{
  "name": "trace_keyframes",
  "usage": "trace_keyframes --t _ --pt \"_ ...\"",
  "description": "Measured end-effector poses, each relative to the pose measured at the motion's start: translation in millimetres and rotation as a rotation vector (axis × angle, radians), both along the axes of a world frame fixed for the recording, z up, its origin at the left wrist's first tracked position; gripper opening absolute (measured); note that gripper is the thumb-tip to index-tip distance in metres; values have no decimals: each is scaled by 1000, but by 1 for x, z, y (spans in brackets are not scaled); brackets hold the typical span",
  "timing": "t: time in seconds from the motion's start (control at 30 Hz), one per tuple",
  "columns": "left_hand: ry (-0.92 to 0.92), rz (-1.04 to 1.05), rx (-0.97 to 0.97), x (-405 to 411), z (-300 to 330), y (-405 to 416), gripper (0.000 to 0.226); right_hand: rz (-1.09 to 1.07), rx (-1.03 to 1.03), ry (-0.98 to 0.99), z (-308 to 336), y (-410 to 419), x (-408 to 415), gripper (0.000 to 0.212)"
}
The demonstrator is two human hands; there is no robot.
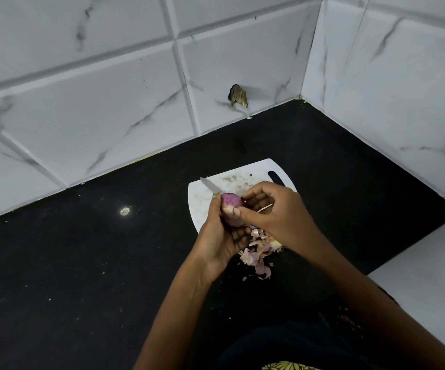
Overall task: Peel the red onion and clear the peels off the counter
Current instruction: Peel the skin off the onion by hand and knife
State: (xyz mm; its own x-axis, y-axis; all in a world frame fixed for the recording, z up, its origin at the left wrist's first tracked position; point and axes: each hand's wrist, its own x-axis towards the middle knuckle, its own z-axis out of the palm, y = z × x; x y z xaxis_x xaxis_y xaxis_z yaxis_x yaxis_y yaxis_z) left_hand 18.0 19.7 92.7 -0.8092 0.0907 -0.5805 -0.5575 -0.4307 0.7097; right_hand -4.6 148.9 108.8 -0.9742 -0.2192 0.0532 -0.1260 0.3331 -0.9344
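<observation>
White marble-veined tiles (109, 108) wall in a corner above the black desk (56, 263), and a chipped brown hole (238, 95) breaks one tile near the corner. On the desk lies a white cutting board (202, 201), stained, its handle slot (276, 178) partly covered by the right hand (272, 209). Both hands meet over the board's near edge: the left hand (220, 236) curls round the red onion (231, 208), while the right hand's thumb presses on its pale end. A knife blade (210, 185) pokes out behind the onion; which hand holds it is hidden. Peels (258, 252) lie heaped below the hands, partly on the desk, partly screened by the right wrist. Dark clothing fills the bottom edge, cut off
</observation>
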Motion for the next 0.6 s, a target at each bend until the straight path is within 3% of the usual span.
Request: trace_keyframes --t 0.13,0.33,0.5,0.6 --pt "29 -23 -62 1 -1 -1 60 -15 4 -25 1 2 -3 25" --pt "34 -41 -60 3 -1 -1 57 -46 -7 3 -2 4 -8 10" --pt "-34 -42 37 3 1 -1 63 -55 -46 -38 -9 9 -12 7" --pt "-70 -27 85 3 0 -3 65 -108 55 -22 -20 16 -16 8"
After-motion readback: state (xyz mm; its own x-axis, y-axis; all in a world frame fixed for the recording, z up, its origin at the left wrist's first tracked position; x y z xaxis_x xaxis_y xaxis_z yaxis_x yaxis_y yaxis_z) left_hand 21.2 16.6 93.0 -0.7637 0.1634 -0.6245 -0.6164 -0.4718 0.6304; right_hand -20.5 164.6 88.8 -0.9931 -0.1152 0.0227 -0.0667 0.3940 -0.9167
